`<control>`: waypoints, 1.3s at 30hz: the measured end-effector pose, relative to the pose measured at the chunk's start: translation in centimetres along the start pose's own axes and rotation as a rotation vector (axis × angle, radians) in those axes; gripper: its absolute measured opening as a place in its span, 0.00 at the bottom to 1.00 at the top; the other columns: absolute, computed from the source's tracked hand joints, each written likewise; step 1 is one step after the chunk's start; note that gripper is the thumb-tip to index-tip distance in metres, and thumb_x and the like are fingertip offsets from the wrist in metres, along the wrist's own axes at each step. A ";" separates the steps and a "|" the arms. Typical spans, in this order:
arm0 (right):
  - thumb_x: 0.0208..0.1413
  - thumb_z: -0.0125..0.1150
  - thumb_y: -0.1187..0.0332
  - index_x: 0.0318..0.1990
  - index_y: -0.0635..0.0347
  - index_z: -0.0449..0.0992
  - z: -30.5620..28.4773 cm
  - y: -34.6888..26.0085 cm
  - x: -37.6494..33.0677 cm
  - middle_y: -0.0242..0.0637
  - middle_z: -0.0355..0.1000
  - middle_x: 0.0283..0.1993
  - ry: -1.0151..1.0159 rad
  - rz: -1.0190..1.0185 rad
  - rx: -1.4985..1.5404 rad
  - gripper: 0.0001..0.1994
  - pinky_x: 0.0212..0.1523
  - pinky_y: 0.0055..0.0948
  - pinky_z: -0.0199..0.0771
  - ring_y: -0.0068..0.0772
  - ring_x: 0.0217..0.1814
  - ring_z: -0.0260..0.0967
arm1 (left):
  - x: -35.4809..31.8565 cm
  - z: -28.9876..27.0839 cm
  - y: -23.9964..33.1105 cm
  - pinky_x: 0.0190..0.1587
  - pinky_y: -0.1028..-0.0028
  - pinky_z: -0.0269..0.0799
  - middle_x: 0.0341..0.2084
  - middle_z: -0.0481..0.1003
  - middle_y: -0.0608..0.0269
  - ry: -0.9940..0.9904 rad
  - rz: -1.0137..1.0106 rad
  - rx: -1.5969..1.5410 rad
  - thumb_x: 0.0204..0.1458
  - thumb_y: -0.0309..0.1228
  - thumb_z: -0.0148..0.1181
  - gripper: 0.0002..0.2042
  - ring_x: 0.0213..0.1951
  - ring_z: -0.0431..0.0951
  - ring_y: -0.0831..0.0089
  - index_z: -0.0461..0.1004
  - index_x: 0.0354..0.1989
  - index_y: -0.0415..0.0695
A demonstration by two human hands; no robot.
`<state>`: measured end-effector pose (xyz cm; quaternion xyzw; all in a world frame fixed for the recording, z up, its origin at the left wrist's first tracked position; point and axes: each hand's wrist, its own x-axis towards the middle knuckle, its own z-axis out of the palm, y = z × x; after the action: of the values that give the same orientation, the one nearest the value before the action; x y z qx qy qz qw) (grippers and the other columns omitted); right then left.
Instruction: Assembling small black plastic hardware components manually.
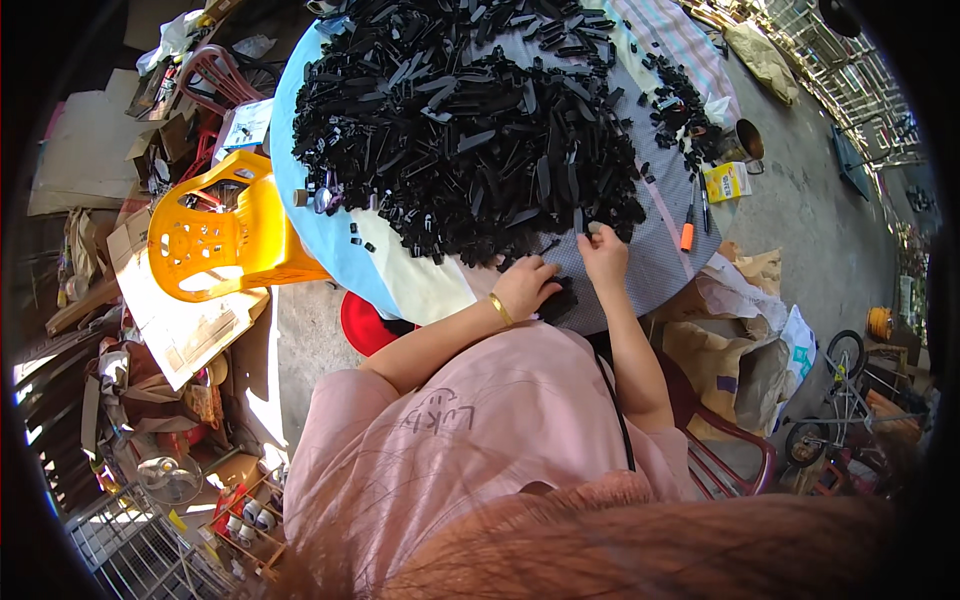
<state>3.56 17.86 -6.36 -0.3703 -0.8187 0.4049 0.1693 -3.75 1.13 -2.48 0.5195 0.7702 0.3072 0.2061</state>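
Note:
A big heap of small black plastic pieces (pixel 440 130), many of them long flat strips, covers much of the round table (pixel 340 250). At its near edge my right hand (pixel 605 258) has thumb and fingers pinched together; a thin dark strip (pixel 578 220) stands at their tips and seems held. Just left of it and nearer to me, my left hand (pixel 525 288), with a gold bracelet on the wrist, has its fingers curled down. Whatever is under those fingers is hidden. A small dark clump of pieces (pixel 562 298) lies beside them, close to the table's near edge.
Right of the heap lie an orange-capped marker (pixel 687 237), a pen (pixel 706 215), a yellow packet (pixel 727 181) and a metal cup (pixel 745 142). A yellow plastic chair (pixel 225 230) and a red stool (pixel 368 325) stand at the left. Paper sacks (pixel 720 350) lie at the right.

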 end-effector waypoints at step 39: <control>0.40 0.64 0.73 0.24 0.64 0.68 -4.2 -9.6 -3.9 0.40 0.68 0.26 0.138 -0.468 0.096 0.09 0.24 0.29 0.68 0.40 0.24 0.67 | 0.9 -2.5 1.7 0.14 0.82 0.62 0.16 0.66 0.70 0.016 -0.485 -1.310 0.57 0.40 0.42 0.13 0.16 0.65 0.82 0.67 0.32 0.44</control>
<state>4.11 13.45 3.89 -0.1886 -0.8485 0.3669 0.3313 -4.54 1.79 0.46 0.0996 0.5220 0.6575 0.5341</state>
